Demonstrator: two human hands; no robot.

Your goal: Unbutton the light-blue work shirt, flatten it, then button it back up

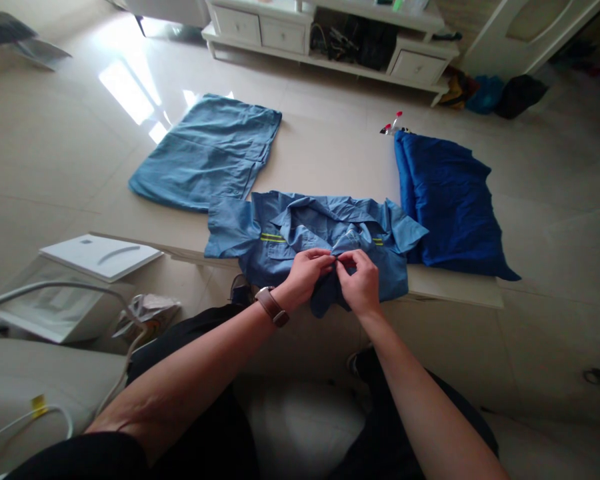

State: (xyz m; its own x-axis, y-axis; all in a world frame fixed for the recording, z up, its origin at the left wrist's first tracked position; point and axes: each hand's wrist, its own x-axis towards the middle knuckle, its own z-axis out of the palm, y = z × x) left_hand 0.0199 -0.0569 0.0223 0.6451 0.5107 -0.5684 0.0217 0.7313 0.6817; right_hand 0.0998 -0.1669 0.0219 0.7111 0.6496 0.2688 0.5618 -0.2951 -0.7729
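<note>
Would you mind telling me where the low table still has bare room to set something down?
Bare tabletop lies between the folded blue garment and the dark blue garment. The near edge is crowded: the work shirt spreads there, both hands, left hand and right hand, gripping its front.

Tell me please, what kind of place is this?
Probably a living room in a home: a white TV cabinet with drawers stands by the wall, the floor is glossy tile, and both hands work a blue shirt on a low table.
</note>
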